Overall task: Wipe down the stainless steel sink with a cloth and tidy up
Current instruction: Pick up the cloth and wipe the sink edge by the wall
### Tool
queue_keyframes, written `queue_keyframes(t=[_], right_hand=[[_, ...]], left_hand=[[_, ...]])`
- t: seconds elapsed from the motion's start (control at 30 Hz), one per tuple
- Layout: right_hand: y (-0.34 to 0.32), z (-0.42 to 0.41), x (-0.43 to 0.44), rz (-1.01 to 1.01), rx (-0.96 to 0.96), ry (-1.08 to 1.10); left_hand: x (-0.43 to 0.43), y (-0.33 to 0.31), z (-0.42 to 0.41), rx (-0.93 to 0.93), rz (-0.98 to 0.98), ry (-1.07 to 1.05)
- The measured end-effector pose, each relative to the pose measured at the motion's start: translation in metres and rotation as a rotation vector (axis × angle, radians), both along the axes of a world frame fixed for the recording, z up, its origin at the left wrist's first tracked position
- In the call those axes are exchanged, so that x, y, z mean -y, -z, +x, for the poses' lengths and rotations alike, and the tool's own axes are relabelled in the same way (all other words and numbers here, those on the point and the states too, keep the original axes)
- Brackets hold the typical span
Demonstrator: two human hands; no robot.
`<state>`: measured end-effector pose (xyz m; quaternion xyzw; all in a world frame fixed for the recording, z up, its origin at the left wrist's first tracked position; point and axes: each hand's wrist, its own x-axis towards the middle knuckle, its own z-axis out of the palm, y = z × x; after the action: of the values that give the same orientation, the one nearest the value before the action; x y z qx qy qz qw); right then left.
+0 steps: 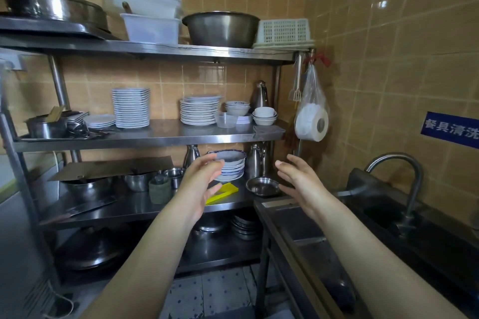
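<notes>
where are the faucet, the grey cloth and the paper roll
faucet (414, 193), head view, on its upright pipe
grey cloth (268, 131), head view, middle of the folded top
paper roll (309, 122), head view, on its white end face

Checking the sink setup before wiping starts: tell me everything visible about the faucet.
The faucet is a grey metal gooseneck: an upright pipe on a round base at the back of the sink, arching over so its spout points down. No water visibly runs. Neither the left hand nor the right hand touches it; both are open, to its left.
</notes>
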<state>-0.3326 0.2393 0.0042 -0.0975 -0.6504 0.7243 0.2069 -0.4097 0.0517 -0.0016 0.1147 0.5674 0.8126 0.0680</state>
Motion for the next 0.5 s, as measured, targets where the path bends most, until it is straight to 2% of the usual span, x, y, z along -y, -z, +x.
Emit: queue_keyframes(t=[0.5], right_hand=[[0.0,-0.18,-0.065,-0.004,0.061,-0.012]], left_hand=[[-0.078,0.002,-0.171,0.033,0.018,-0.004]])
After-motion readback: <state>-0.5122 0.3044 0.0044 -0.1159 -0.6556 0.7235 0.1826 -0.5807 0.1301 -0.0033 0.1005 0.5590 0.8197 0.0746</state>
